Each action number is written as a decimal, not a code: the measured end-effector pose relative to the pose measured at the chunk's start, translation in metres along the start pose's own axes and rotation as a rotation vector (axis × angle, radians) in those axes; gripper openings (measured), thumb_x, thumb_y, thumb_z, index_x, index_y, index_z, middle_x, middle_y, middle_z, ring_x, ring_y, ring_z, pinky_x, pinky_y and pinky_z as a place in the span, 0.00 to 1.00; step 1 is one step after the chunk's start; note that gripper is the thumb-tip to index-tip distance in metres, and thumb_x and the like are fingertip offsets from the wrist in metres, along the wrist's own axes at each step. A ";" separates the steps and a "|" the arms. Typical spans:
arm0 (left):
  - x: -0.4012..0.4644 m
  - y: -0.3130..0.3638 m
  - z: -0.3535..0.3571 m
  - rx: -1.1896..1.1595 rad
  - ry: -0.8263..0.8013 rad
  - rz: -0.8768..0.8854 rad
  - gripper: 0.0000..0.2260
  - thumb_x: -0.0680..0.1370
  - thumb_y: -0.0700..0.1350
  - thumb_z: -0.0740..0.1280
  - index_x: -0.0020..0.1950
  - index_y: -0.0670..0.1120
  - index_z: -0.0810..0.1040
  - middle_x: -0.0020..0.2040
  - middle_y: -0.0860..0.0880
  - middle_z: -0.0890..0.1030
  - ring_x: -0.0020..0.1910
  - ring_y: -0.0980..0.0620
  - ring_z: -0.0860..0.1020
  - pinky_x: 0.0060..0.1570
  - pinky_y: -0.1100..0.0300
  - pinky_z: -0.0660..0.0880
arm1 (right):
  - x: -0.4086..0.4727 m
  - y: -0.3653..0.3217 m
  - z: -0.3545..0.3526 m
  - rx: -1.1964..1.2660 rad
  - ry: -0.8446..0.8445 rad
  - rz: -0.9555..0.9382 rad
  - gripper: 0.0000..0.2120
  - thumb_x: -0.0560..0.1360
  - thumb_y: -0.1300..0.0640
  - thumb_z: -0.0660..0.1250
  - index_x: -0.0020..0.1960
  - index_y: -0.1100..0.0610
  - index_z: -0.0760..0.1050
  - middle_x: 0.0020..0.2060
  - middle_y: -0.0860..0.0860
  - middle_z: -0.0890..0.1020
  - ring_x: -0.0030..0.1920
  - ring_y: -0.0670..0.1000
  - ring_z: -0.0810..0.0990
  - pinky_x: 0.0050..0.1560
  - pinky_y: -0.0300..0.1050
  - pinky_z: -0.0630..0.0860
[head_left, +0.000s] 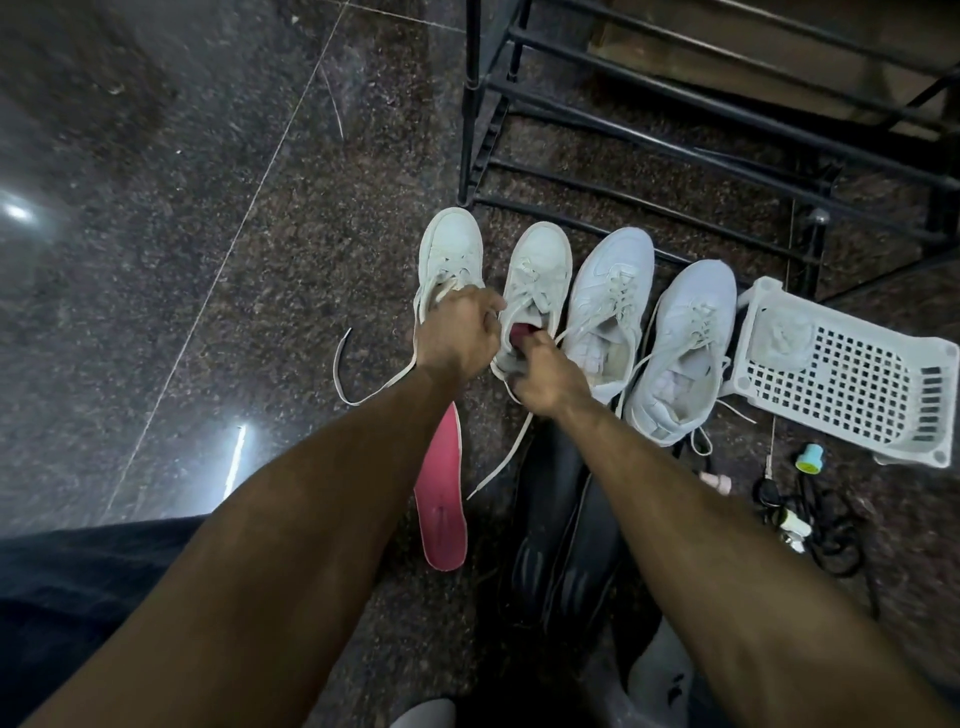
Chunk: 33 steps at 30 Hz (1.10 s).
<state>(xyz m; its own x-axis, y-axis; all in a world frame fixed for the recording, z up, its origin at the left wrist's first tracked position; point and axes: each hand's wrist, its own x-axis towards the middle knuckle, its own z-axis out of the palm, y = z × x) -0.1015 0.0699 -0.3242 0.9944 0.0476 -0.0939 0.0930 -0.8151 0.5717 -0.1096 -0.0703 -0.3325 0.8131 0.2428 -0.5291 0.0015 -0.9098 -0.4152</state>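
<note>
Granite floor (208, 218), dark, speckled and glossy, carries thin pale joint lines and bright light reflections. Four white sneakers stand in a row on it before a black metal rack (675, 135). The left hand (460, 335) curls on the collar of the second sneaker (540, 265) from the left. The right hand (548, 382) pinches a red insole (521, 331) sitting inside that shoe's opening. A second pink insole (441, 499) lies flat nearby, and a white basket (841, 374) lies on its side to the right.
</note>
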 end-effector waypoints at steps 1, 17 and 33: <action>0.000 -0.001 0.001 -0.009 -0.032 0.005 0.12 0.76 0.42 0.60 0.56 0.48 0.80 0.54 0.48 0.82 0.54 0.45 0.79 0.59 0.50 0.74 | -0.004 0.002 0.005 0.008 0.041 -0.010 0.18 0.76 0.57 0.64 0.65 0.57 0.72 0.63 0.53 0.72 0.60 0.59 0.76 0.56 0.52 0.74; -0.010 0.016 0.036 -0.263 -0.269 -0.249 0.13 0.73 0.37 0.70 0.34 0.53 0.81 0.41 0.52 0.84 0.44 0.50 0.82 0.51 0.55 0.79 | -0.067 0.014 0.053 0.161 0.118 -0.044 0.11 0.75 0.60 0.63 0.55 0.56 0.81 0.57 0.52 0.78 0.56 0.58 0.79 0.52 0.49 0.74; 0.044 0.077 -0.060 -1.106 0.155 -0.275 0.04 0.76 0.31 0.66 0.47 0.38 0.79 0.41 0.46 0.80 0.37 0.51 0.78 0.36 0.54 0.78 | -0.068 0.022 0.063 0.248 0.011 0.004 0.08 0.74 0.56 0.67 0.51 0.53 0.82 0.53 0.48 0.80 0.54 0.51 0.80 0.56 0.48 0.76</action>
<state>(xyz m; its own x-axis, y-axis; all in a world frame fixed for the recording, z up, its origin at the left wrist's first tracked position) -0.0480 0.0438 -0.2353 0.9222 0.2780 -0.2687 0.2237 0.1832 0.9573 -0.2017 -0.0858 -0.3518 0.8189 0.2348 -0.5237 -0.1432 -0.8000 -0.5827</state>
